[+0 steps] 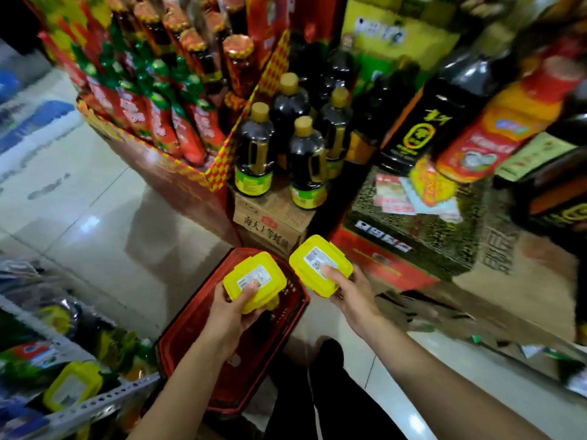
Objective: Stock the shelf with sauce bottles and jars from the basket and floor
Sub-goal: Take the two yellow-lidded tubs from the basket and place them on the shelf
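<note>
Pale tiled floor underfoot, crowded with stock. Ahead, a red display carton of red sauce pouches, then brown cardboard cases topped with dark soy-sauce bottles under tan caps. Lower left, a perforated metal shelf, already holding one yellow-lidded jar like the two in hand. Directly below the arms, a red shopping basket on the floor; contents mostly hidden, apparently little left inside.

Left hand clamped on a yellow-lidded jar, thumb pressed on the barcode label, lid facing up, held just above the basket. Right hand closed the same way on a second yellow-lidded jar, beside the basket's far corner, thumb on its label. Jars near each other, not touching.

Deciding relation: shelf low and to the left, so the left-hand jar sits much nearer that gap. Probably a swing left and down, left jar first, lid kept upward to match the shelved one; the right arm faces a longer cross-body reach. Blurred edges, exact free space on the shelf not readable.
</note>
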Demonstrator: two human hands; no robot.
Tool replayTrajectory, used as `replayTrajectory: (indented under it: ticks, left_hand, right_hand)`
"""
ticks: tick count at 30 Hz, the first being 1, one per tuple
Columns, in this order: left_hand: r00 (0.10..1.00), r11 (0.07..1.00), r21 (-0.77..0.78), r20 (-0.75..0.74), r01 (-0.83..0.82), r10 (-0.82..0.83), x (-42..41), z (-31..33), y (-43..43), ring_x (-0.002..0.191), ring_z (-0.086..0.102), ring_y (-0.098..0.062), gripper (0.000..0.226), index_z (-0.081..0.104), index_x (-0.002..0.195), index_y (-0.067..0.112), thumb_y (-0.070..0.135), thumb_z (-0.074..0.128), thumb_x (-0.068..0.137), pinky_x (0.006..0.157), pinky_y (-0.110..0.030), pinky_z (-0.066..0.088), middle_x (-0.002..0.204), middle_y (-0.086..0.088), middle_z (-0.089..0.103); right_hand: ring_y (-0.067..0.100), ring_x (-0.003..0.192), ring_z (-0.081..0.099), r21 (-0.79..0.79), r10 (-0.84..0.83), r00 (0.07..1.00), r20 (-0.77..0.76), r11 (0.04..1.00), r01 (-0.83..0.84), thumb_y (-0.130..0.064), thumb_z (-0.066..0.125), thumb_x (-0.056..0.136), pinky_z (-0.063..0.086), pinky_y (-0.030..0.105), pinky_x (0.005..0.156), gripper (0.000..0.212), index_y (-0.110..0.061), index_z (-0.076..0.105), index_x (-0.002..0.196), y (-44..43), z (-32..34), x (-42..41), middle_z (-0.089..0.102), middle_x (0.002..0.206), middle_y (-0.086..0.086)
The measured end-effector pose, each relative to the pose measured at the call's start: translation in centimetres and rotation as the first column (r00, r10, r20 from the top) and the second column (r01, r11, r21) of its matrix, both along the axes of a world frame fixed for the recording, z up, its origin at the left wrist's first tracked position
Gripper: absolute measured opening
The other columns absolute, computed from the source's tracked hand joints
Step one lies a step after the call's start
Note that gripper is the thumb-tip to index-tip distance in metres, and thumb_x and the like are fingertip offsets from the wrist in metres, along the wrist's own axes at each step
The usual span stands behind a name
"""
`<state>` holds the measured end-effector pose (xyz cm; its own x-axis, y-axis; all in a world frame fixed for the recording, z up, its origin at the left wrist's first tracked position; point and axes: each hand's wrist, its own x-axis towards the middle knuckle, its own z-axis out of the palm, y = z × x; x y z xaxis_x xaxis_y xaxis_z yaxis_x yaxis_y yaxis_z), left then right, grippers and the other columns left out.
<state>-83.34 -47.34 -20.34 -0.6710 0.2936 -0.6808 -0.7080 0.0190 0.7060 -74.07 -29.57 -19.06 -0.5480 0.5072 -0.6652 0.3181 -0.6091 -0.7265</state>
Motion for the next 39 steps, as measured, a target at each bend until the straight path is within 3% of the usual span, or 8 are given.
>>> replayTrajectory:
  ticks: [7,11,17,21,27,30,33,39]
  left_hand:
    - [0.971,0.972,0.008,-0.035,0.237,-0.236,4.8,4.4,6.3,0.054,0.066,-0.010,0.021,0.049,0.100,0.022,0.013,0.062,0.085,0.059,-0.026,0.050,0.093,-0.003,0.063]
    - [0.944,0.944,0.011,-0.024,0.330,-0.330,7.9,6.0,10.2,0.070,0.062,-0.023,0.020,0.049,0.093,0.024,0.012,0.062,0.085,0.050,-0.022,0.050,0.095,-0.006,0.063]
    - [0.879,0.881,-0.012,-0.064,0.472,-0.472,13.9,8.3,15.5,0.050,0.059,-0.015,0.019,0.049,0.095,0.023,0.013,0.062,0.085,0.043,-0.016,0.047,0.083,-0.003,0.064]
    - [0.821,0.826,-0.023,-0.092,0.564,-0.563,17.6,9.4,19.0,0.045,0.061,-0.012,0.028,0.046,0.108,0.019,0.014,0.062,0.085,0.042,-0.016,0.046,0.090,-0.005,0.064]
    - [0.731,0.735,-0.002,-0.104,0.678,-0.675,23.8,11.0,24.9,0.046,0.063,-0.013,0.018,0.049,0.094,0.025,0.013,0.061,0.086,0.039,-0.014,0.045,0.087,-0.002,0.064]
    - [0.671,0.675,-0.012,-0.101,0.738,-0.735,27.1,11.5,27.7,0.044,0.062,-0.013,0.017,0.050,0.092,0.024,0.014,0.062,0.085,0.038,-0.014,0.044,0.080,-0.001,0.065]
    - [0.574,0.578,-0.006,-0.113,0.816,-0.811,30.1,11.8,30.2,0.042,0.060,-0.012,0.015,0.051,0.089,0.022,0.015,0.063,0.084,0.037,-0.014,0.044,0.069,-0.001,0.067]
    - [0.428,0.428,0.016,-0.074,0.904,-0.901,34.6,11.2,35.6,0.043,0.061,-0.013,0.019,0.049,0.090,0.023,0.015,0.064,0.083,0.038,-0.014,0.045,0.082,-0.005,0.064]
  right_hand:
    - [0.020,0.082,0.066,0.032,-0.153,0.988,-0.037,0.987,0.154,-0.009,0.069,0.079,0.057,0.032,0.067,0.033,-0.009,0.056,0.109,4.2,3.5,7.8,0.067,0.099,0.008]
    - [0.016,0.071,0.066,0.038,-0.263,0.964,-0.041,0.964,0.265,-0.010,0.070,0.078,0.055,0.027,0.054,0.029,-0.011,0.060,0.106,6.5,4.4,12.5,0.069,0.092,0.005]
    - [0.011,0.065,0.065,0.028,-0.393,0.915,-0.085,0.918,0.397,-0.009,0.068,0.078,0.050,0.022,0.049,0.016,-0.016,0.062,0.092,10.0,5.3,20.0,0.068,0.084,0.000]
    - [0.016,0.076,0.063,0.022,-0.485,0.868,-0.106,0.872,0.489,-0.007,0.066,0.080,0.052,0.022,0.053,0.017,-0.016,0.062,0.093,12.1,6.0,24.9,0.067,0.091,0.005]
    - [0.017,0.077,0.063,-0.003,-0.605,0.780,-0.162,0.790,0.613,-0.006,0.065,0.082,0.054,0.023,0.061,0.023,-0.009,0.059,0.103,15.0,7.0,32.7,0.067,0.092,0.007]
    - [0.018,0.074,0.064,0.016,-0.672,0.721,-0.166,0.730,0.684,-0.006,0.065,0.082,0.053,0.029,0.066,0.014,-0.011,0.061,0.095,16.1,7.6,36.4,0.067,0.091,0.009]
    - [0.015,0.071,0.066,0.029,-0.734,0.655,-0.178,0.661,0.749,-0.007,0.064,0.083,0.055,0.025,0.062,0.011,-0.014,0.062,0.091,17.0,8.1,39.8,0.068,0.088,0.006]
    - [0.021,0.081,0.064,0.047,-0.847,0.509,-0.154,0.508,0.860,-0.008,0.064,0.083,0.057,0.026,0.066,0.032,-0.003,0.059,0.114,18.1,8.3,45.3,0.065,0.106,0.016]
